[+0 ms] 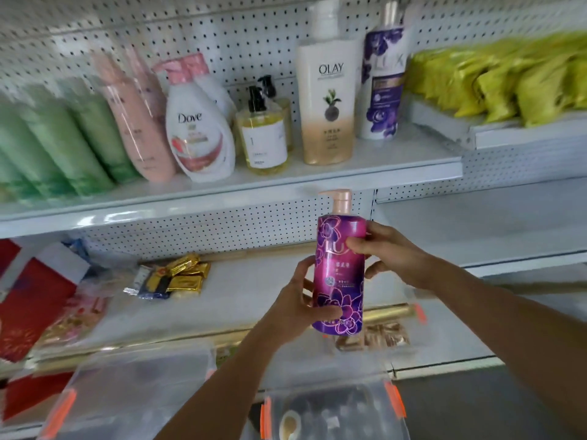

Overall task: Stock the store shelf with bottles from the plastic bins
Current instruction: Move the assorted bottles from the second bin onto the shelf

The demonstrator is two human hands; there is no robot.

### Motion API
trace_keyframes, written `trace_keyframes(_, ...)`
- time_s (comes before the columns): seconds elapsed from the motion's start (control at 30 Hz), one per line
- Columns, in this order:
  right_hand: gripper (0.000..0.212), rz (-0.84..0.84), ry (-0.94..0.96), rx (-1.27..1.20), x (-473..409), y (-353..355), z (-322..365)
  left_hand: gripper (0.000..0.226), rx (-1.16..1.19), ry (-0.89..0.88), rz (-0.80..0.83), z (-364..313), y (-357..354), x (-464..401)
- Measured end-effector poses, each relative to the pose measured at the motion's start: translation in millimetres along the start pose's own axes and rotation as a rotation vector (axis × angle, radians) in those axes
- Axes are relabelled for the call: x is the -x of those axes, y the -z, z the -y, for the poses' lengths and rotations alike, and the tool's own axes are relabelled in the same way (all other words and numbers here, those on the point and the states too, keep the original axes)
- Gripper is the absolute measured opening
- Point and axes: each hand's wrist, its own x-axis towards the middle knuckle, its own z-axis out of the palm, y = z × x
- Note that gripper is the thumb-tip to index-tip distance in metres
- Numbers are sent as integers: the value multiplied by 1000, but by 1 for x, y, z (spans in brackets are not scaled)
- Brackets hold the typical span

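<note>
I hold a magenta-purple pump bottle point(339, 271) upright in front of the shelving, below the upper shelf point(397, 161). My left hand point(301, 300) grips its lower part from the left. My right hand point(389, 254) grips its upper body from the right, thumb across the front. On the upper shelf stand green bottles point(54, 144), a pink bottle point(136, 122), a Dove bottle point(198, 134), a yellow pump bottle point(265, 138), an Olay bottle point(328, 103) and a white-purple Lux bottle point(382, 81). Two clear plastic bins sit below: one at the left point(133, 395), one under my arms point(333, 411).
Yellow packets point(508, 77) fill a raised shelf at the right. The lower shelf point(247, 300) carries gold-wrapped items point(187, 274) and red packages point(31, 300) at the left. Bare shelf surface shows to the right of the Lux bottle.
</note>
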Motion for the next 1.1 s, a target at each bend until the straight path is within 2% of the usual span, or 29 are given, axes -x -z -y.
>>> trace_keyframes(0.2, 49, -74, 90, 31, 4, 37, 48, 95, -40, -62, -34, -58, -8, -28)
trace_keyframes(0.37, 34, -164, 165, 73, -12, 82, 90, 94, -72, -162, -81, -115, -16, -61)
trace_keyframes(0.57, 49, -198, 276, 144, -31, 134, 141, 98, -106, -261, -148, -176, -20, -108)
trace_keyframes(0.67, 50, -194, 320, 156, -42, 157, 156, 100, -166, -306, -195, -197, -22, -133)
trace_keyframes(0.87, 49, -195, 382, 192, -71, 195, 162, 103, -239, -336, -282, -214, -30, -184)
trace_keyframes(1.1, 45, -155, 385, 228, -104, 216, 148, 106, -118, -297, -329, -196, -44, -228)
